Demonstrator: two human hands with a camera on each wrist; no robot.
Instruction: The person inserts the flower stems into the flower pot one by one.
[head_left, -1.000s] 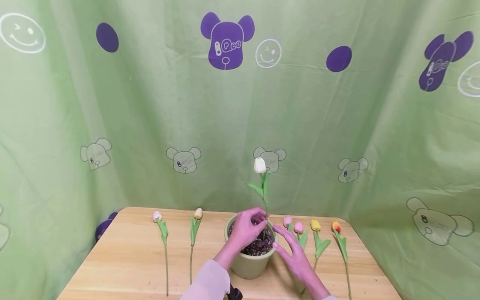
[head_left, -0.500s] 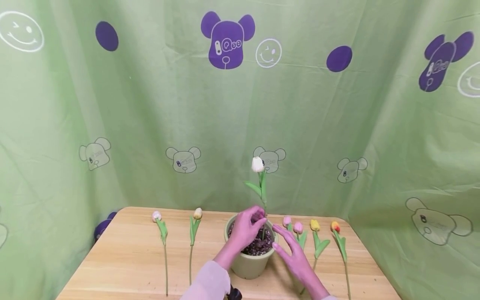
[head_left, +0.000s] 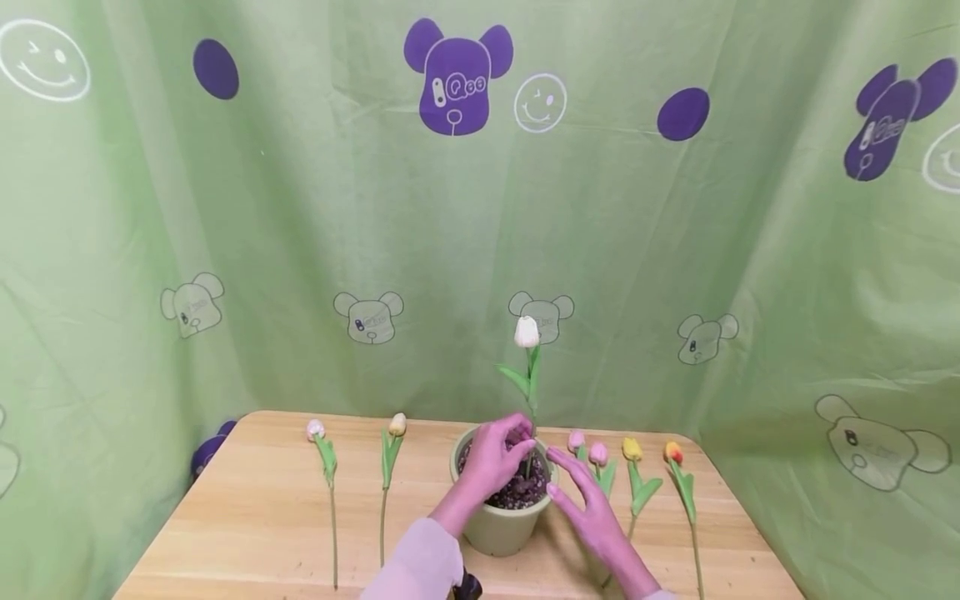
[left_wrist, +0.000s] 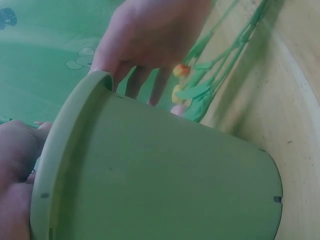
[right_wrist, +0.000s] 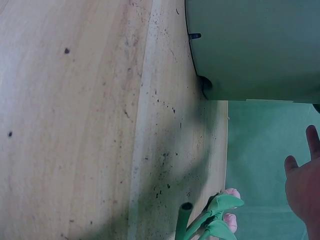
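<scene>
At lower centre, your left hand [head_left: 487, 458] pinches the white tulip [head_left: 527, 332] by its stem, apparently keeping it upright in the pot [head_left: 498, 533]. Your right hand [head_left: 592, 508], fingers loosely extended, touches the rim (likely steadying it). Loose tulips [head_left: 632, 450] flank it on the bench [head_left: 247, 517].

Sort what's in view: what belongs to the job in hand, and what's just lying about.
In the job:
white tulip, held upright
left hand, pinching it
pot
soil inside
right hand, at the pot's rim

Lying about, perhaps for later:
pale pink tulip and cream tulip, left of the pot
two pink tulips, yellow tulip and red-and-yellow tulip, right of it
</scene>
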